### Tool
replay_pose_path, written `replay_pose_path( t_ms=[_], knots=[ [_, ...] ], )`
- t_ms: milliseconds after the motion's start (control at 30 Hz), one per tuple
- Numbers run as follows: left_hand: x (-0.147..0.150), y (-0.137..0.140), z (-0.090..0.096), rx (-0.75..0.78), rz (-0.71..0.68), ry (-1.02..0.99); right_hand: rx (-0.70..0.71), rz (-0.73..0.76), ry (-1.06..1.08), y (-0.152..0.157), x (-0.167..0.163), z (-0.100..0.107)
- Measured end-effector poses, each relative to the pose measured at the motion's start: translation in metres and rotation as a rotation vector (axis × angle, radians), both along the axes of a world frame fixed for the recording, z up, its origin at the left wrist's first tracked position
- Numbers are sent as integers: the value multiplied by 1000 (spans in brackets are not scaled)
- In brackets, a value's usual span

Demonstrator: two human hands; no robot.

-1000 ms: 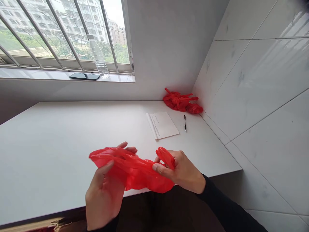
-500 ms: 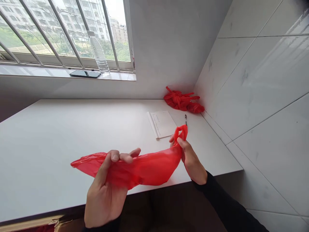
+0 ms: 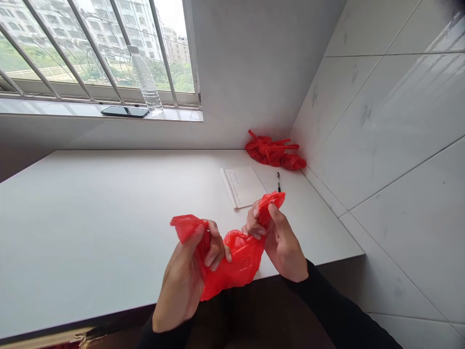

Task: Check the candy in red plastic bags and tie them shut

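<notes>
Both my hands hold one red plastic bag [image 3: 236,261] above the front edge of the white table [image 3: 109,218]. My left hand [image 3: 189,276] is closed around the bag's left end, which sticks up past my thumb. My right hand [image 3: 279,240] pinches the right end, its tip poking out above my fingers. Between the hands the bag sags in a crumpled loop.
A pile of red plastic bags [image 3: 272,152] lies in the far right corner against the tiled wall. A notepad [image 3: 244,186] and a pen [image 3: 278,181] lie beside it. A water bottle [image 3: 147,82] and a phone [image 3: 124,111] rest on the windowsill.
The bag was stretched out long between my hands. My hands have come together, the left moving right, and the bag is now bunched up between them.
</notes>
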State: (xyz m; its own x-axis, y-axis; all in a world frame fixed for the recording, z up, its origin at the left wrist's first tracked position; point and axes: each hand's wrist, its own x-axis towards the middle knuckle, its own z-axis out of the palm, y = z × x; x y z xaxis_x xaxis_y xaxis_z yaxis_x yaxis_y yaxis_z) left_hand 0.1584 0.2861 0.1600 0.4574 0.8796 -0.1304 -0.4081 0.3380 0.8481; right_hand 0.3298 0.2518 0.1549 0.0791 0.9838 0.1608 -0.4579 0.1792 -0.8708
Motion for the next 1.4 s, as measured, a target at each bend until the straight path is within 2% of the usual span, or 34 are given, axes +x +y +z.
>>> replay_pose_path(
  t_ms=[67,167,267,367,433,500,600,700,767,867,967,1033,1100,1167,1267,1333,1400],
  knots=[
    [7,2,-2,64,-58,183,56,40,-140,-3,-5,2],
    [15,-1,0,203,-74,379,156,67,-441,-8,-11,9],
    [13,-8,5,283,-84,426,262,-45,-690,-9,-11,19],
    [8,-13,8,398,-171,515,339,-149,-818,-7,-5,25],
    [7,-13,8,543,-232,600,386,-154,-893,-6,-2,27],
    [8,-12,7,613,-234,597,417,-103,-963,-6,1,29],
    [10,-10,6,539,-195,507,369,1,-967,-6,5,30],
    [10,-12,6,299,-110,474,246,5,-884,-5,8,28],
    [10,-13,5,137,-51,434,213,-14,-839,-4,8,25],
    [10,-11,6,36,-109,333,180,-95,-805,-3,7,18],
    [11,-8,8,-35,-168,217,85,-183,-720,-7,5,14],
    [10,-7,11,-39,-146,163,65,-188,-701,-14,5,14],
    [9,-6,11,-3,-118,136,114,-145,-767,-22,5,16],
    [6,-5,10,61,-148,162,179,-86,-836,-27,6,17],
    [2,-1,7,106,-218,202,222,-93,-831,-26,9,16],
    [-1,3,4,142,-244,190,207,-82,-826,-19,13,13],
    [-4,5,3,179,-278,171,136,46,-831,-11,17,8]
  ],
)
